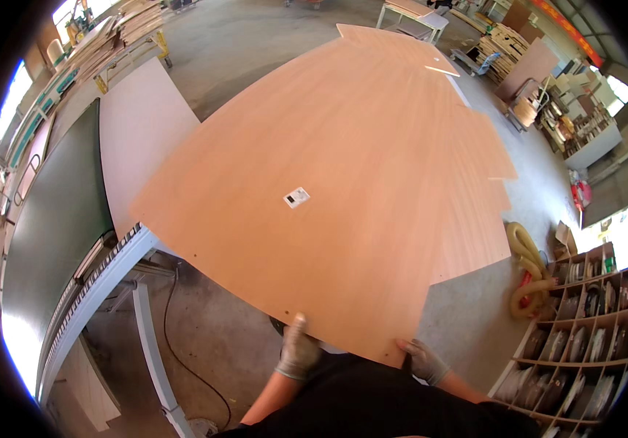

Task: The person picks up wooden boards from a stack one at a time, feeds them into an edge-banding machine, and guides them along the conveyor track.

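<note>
A large wood-veneer panel spreads out in front of me, bearing a small white printed label and a few small holes along its near edge. My left hand, in a thin glove, grips that near edge with the thumb on top; its fingers are hidden beneath. At the near right corner my right hand, gloved too, holds the panel's side edge. Under the panel, more wood-grain boards stick out to the right, and another panel shows at the far end.
On the left runs a machine with a dark green belt and a grey metal frame. A cable trails over the floor. To the right stand a yellowish flexible hose and a wooden rack of edge-banding rolls. Timber stacks lie farther back.
</note>
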